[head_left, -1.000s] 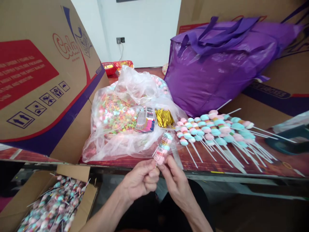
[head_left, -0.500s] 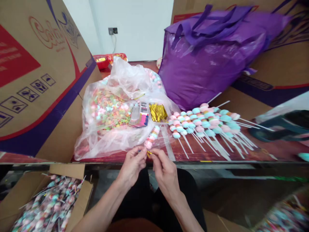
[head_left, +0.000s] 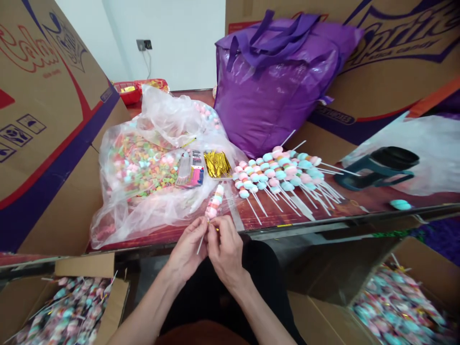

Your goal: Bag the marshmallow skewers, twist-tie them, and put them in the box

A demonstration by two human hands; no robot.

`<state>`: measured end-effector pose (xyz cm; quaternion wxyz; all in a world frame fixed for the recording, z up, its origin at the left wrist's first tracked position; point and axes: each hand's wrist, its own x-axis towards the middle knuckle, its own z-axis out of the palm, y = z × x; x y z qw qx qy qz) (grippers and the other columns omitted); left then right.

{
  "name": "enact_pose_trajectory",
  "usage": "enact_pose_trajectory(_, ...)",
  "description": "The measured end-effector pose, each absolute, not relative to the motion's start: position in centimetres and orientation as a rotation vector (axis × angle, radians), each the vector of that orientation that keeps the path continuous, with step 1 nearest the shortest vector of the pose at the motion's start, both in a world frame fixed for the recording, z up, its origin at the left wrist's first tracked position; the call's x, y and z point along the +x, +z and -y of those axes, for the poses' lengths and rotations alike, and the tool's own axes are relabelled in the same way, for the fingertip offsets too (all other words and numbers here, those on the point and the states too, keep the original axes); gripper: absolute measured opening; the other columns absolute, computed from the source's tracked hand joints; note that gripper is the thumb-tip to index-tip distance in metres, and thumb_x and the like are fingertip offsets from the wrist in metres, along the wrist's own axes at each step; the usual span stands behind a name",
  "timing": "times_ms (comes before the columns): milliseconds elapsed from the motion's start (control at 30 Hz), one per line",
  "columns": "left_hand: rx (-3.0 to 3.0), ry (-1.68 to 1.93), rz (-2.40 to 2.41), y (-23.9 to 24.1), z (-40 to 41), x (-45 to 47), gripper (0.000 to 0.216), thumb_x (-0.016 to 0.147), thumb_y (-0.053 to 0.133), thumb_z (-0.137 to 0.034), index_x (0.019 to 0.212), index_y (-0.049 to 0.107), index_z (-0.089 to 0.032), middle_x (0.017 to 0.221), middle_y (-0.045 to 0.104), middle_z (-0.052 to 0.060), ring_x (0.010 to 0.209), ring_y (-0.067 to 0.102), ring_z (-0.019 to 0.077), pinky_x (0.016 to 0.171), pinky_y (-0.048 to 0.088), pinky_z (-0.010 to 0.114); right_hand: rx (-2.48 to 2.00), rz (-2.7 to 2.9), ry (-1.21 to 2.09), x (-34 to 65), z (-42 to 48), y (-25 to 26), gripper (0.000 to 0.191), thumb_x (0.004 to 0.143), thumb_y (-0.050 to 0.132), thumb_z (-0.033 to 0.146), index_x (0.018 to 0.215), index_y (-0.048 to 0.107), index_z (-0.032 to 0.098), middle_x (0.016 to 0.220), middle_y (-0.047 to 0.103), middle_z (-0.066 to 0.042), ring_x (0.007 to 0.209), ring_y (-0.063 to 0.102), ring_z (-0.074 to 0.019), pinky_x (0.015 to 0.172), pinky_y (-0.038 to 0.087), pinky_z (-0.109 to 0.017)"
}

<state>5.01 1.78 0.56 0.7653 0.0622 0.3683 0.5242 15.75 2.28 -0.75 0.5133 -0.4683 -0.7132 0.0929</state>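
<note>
Now the wrapped marshmallow skewer (head_left: 213, 205) is pinched at its neck by the left hand (head_left: 187, 249) and right hand (head_left: 224, 247), drawn closer together than a second ago over the table (head_left: 280, 218) front edge, so twisting the wrapper shut seems under way

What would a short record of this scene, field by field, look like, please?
Left hand: pinches the candy stick low on its stem
Right hand: pinches the same candy stick, beside the left
Table: pile of candy sticks, clear bag of sweets, gold ties, purple bag
Floor: left box and right box, both holding wrapped sticks
</note>
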Motion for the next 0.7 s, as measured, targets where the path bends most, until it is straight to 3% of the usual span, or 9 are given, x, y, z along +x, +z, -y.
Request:
enact_pose_trajectory(133,0.202,1.002,-0.725,0.8,-2.6,5.2,0.042,0.067,0.087,-0.044,0.095,0.074,-0.015,0.082,0.067,0.004,0.073,0.06,0.012,0.065,0.048,0.022,-1.149,1.589,0.459,17.3,-2.2,-0.5,0.012,0.097,0.049,0.011,0.091,0.056,0.019,0.079,0.057,-0.001,0.069,0.057,-0.0143,0.062,0.046,-0.025)
enact_pose_trajectory(367,0.298,0.992,-0.687,2.6,-3.4,6.0,0.036,0.077,0.076,-0.052,0.093,0.075,-0.02,0.09,0.069,0.006,0.081,0.06,0.0169,0.077,0.049,0.028,-1.005,1.76,0.447,19.0,-1.6,1.2,0.016,0.095,0.048,0.007,0.093,0.058,0.019,0.084,0.059,-0.003,0.078,0.059,-0.0162,0.072,0.047,-0.028)
enact_pose_trajectory(500,0.721,1.136,-0.852,2.8,-2.1,5.7,0.059,0.086,0.05,-0.07,0.075,0.077,-0.018,0.112,0.066,0.011,0.101,0.058,0.0258,0.091,0.045,0.037,-1.141,1.509,0.626,19.3,-1.4,1.4,0.013,0.096,0.051,0.014,0.087,0.06,0.02,0.078,0.059,0.0,0.07,0.058,-0.0134,0.065,0.046,-0.025)
enact_pose_trajectory(600,0.979,1.073,-1.08,2.6,-1.4,5.7,0.065,0.092,0.037,-0.068,0.068,0.078,-0.023,0.103,0.067,0.009,0.098,0.054,0.0252,0.09,0.04,0.037,-1.18,1.4,0.647,19.5,-1.3,1.3,0.013,0.095,0.055,0.016,0.086,0.063,0.02,0.078,0.062,0.001,0.07,0.06,-0.0138,0.066,0.048,-0.025)
enact_pose_trajectory(700,0.941,0.985,-1.13,2.3,-1.2,6.5,0.054,0.09,0.05,-0.065,0.073,0.08,-0.024,0.09,0.067,0.007,0.084,0.049,0.0211,0.081,0.038,0.035,-1.118,1.411,0.563,19.8,-0.7,1.1,0.015,0.093,0.057,0.011,0.091,0.068,0.02,0.084,0.066,-0.002,0.076,0.063,-0.0155,0.07,0.05,-0.027)
